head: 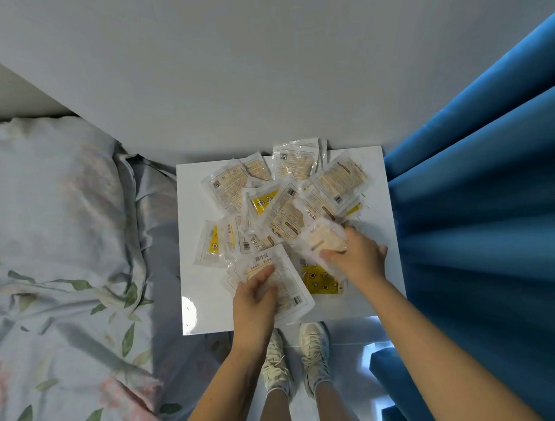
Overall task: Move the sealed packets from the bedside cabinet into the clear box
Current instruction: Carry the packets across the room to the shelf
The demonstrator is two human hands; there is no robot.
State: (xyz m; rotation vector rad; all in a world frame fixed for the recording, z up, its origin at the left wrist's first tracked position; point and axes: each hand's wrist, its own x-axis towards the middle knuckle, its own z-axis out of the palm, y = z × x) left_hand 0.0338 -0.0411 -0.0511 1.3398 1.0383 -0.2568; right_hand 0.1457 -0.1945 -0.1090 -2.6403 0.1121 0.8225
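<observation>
Picking-up step, by the look of it, with both hands down on the heap and nothing yet carried off. Left hand (254,299) curled round the near printed packet (281,283) at the front edge of the white bedside cabinet (203,296), fingers pinching its lower half. Right hand (359,256) gripping a puffy clear packet (325,240) with pale contents, blurred, so apparently moving. Hands apart, each clamped on its own packet. Beneath the right wrist, a yellow starred packet (320,280) lying flat. Further back, a loose overlapping pile of sealed packets (285,197) covering most of the cabinet top, some leaning against the wall. No clear box anywhere in view, so no telling which way to carry.

Next, probably: lift both packets clear of the overlapping neighbours, turn to find the box, drop them in. Slippery film, so a firm pinch needed. Most of the task left to do.

Alongside: floral bedding (58,251) to the left, blue curtain (492,201) to the right, pale trainers (295,359) below.
</observation>
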